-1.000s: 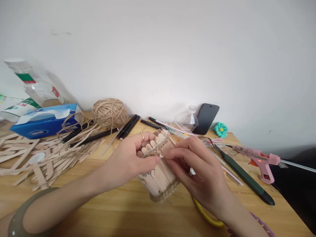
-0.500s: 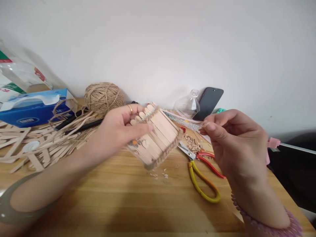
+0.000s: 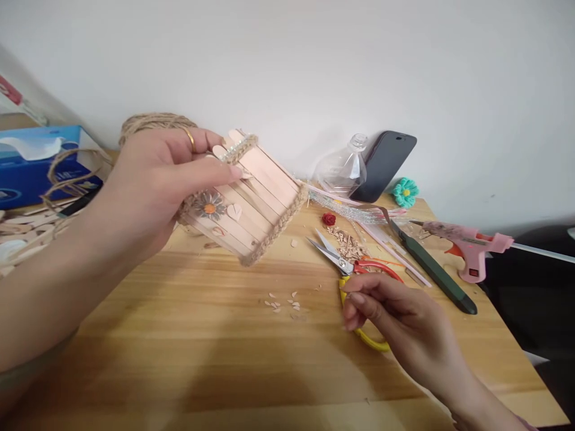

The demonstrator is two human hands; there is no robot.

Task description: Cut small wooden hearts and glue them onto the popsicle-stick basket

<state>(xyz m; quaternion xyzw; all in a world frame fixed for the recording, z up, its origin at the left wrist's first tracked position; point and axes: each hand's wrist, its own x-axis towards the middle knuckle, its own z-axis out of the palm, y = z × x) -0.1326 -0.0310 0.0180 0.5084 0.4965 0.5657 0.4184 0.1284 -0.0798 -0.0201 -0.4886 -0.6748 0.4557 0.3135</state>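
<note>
My left hand (image 3: 166, 167) grips a small craft-stick panel (image 3: 265, 191) by its left edge, holding it tilted above the table. Its pale sticks have rounded ends at the top, braided twine along the edges and a strip of silver glitter. A grey flower with an orange centre (image 3: 209, 207) and a small wooden heart (image 3: 234, 212) sit on its face. My right hand (image 3: 395, 323) hovers over the scissors (image 3: 344, 263), fingertips pinched together; anything between them cannot be made out. Those scissors have one red and one yellow handle and lie with blades apart.
Behind stand a twine ball (image 3: 155, 123), a blue tissue box (image 3: 40, 164), a clear bottle top (image 3: 344, 167) and a phone (image 3: 386, 164). To the right lie a green-handled craft knife (image 3: 435, 269), a pink glue gun (image 3: 471, 245) and a teal flower (image 3: 405, 192). Wood scraps (image 3: 350, 245) lie near a red rose (image 3: 329, 219).
My left hand has carried the panel left and up. My right hand has come down from beside the glitter strand to the scissors. The view has shifted, showing the glue gun and knife.
</note>
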